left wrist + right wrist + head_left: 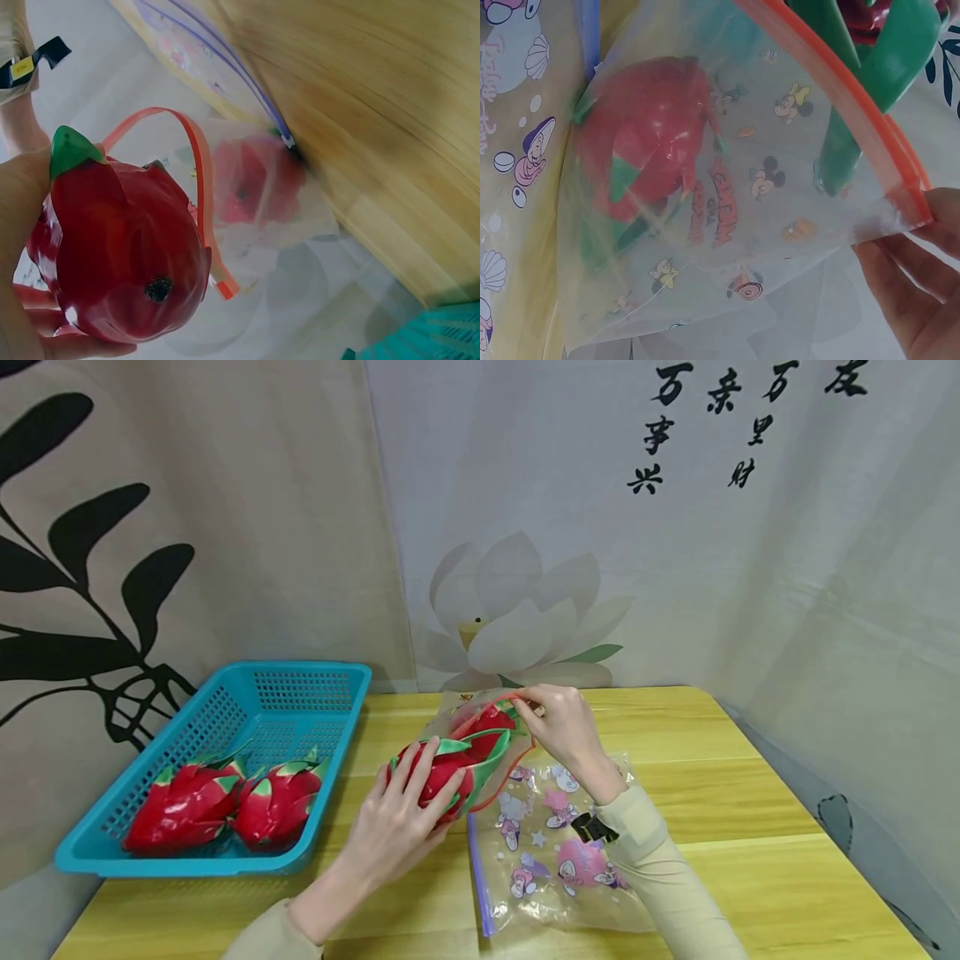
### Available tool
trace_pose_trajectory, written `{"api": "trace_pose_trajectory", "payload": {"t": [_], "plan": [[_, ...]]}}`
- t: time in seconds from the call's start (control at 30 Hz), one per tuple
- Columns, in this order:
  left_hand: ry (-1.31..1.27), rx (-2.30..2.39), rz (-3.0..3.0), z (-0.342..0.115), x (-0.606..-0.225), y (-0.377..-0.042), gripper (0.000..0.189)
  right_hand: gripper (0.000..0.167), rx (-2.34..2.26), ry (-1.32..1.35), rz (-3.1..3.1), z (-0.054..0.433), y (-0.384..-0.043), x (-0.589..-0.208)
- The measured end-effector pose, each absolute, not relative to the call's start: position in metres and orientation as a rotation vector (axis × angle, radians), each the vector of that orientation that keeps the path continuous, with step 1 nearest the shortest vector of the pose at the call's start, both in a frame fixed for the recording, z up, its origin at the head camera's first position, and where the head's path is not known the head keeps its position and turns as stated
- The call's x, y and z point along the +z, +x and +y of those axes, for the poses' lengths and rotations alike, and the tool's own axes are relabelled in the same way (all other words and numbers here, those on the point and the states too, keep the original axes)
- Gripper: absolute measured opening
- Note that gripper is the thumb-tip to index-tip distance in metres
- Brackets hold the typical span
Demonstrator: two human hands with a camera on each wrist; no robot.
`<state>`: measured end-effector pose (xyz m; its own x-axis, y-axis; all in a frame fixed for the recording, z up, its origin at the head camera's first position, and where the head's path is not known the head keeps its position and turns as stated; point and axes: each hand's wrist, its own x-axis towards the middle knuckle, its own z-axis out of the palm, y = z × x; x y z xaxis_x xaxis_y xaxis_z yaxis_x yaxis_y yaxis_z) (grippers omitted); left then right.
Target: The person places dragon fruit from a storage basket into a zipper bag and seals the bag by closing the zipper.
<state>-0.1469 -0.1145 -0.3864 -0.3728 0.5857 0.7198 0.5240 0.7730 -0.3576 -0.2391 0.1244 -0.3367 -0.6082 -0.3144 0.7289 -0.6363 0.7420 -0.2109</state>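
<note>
A glossy, plastic-looking red dragon fruit [442, 781] with green leaf tips is gripped by my left hand [397, 814], fingers spread over its near side. It sits at the open mouth of a frosted zip bag [769, 225] with an orange-red zip edge and cartoon prints. My right hand [562, 727] pinches the corner of that edge and holds the mouth apart. Inside the bag lies another dragon fruit [649, 135], seen through the frosted film. In the left wrist view, the held fruit [127, 247] shows its dark round end, with my thumb and fingers around it.
A blue basket [348, 693] stands at the left of the wooden table [750, 860], with two more dragon fruits [273, 802] in it. Flat on the table below my right wrist lies a clear printed bag [540, 860] with a purple zip. A printed curtain [750, 568] hangs behind.
</note>
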Motion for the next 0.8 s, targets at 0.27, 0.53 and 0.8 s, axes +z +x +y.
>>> {"api": "trace_pose_trajectory", "payload": {"t": [0.27, 0.53, 0.8], "plan": [[-0.839, 0.108, -2.029, -0.1096, -0.3874, -0.1479, 0.077, 0.011, 0.605, 0.707, -2.25, 0.123, -0.239, -0.3355], [-0.825, 0.101, -2.025, -0.1063, -0.3871, -0.1505, 0.074, 0.011, 0.603, 0.722, -2.243, 0.1226, -0.2381, -0.3352], [-0.787, 0.092, -2.036, -0.1048, -0.3879, -0.1563, 0.074, 0.012, 0.6, 0.735, -2.25, 0.1211, -0.2368, -0.3348]]}}
